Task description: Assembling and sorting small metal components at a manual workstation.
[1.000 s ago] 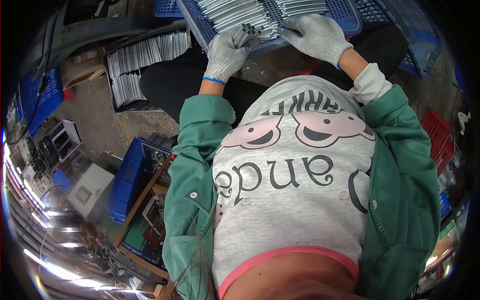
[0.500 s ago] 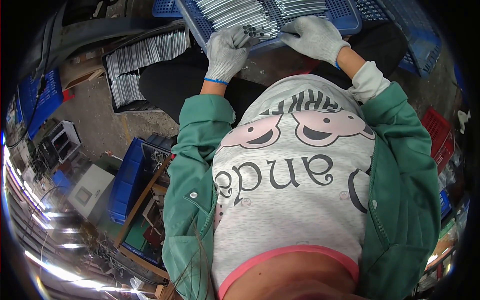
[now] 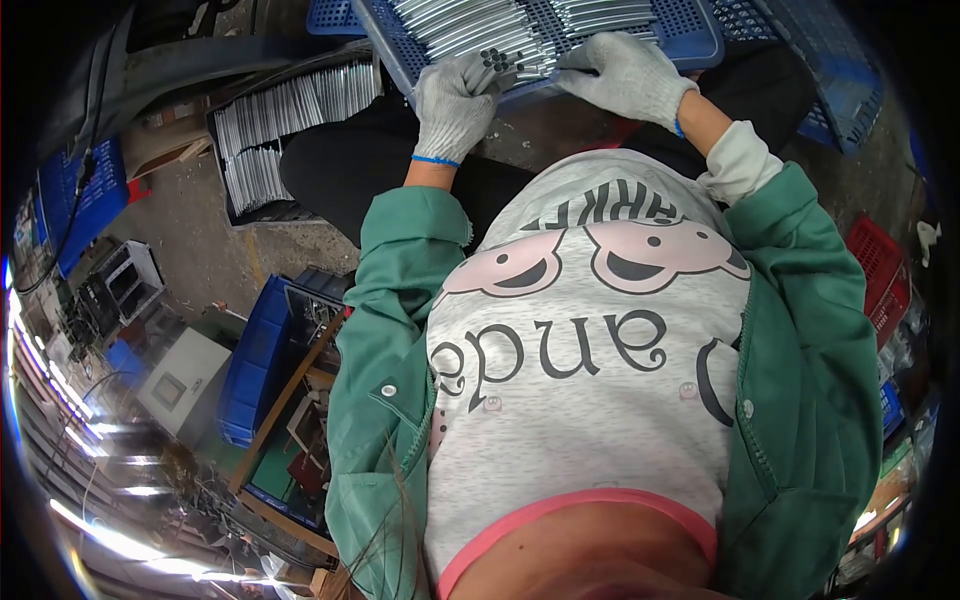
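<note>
Silvery metal tubes [image 3: 499, 60], not yet set down, are clasped in the white-gloved left hand [image 3: 452, 108] at the blue perforated plastic crate [image 3: 702, 42], where rows [image 3: 470, 28] are laid; the white-gloved right hand's [image 3: 632, 82] grip (partly hidden) cannot be told.

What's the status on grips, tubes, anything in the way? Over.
Left grip: closed on tubes. Right grip: by crate edge, hold unclear. Crate rim close by both.

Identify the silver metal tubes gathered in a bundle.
The bundle gripped in the grey-gloved left hand, open ends showing; other tubes lie side by side in a blue plastic crate and black bin.
</note>
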Demonstrator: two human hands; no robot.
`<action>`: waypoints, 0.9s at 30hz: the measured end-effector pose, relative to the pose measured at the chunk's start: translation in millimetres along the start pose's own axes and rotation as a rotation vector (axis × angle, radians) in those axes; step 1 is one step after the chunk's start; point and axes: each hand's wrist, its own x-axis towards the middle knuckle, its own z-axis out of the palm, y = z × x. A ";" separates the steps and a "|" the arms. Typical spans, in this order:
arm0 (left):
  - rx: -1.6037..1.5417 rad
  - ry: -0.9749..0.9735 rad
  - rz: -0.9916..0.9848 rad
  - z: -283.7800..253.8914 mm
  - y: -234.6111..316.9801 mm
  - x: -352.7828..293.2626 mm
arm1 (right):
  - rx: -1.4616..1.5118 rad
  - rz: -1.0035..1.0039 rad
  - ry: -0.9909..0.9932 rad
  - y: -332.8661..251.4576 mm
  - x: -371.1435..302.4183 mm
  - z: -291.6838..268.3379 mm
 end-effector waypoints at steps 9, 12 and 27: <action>0.203 -0.185 -0.307 -2.6 18.5 20.0 | 0.051 0.168 0.132 11.6 10.7 7.7; 0.277 -0.207 -0.260 1.5 5.2 26.9 | 0.033 0.154 0.149 14.9 5.4 11.9; -0.037 -0.140 -0.210 -4.6 8.4 18.3 | 0.078 0.086 0.289 21.3 -5.3 0.1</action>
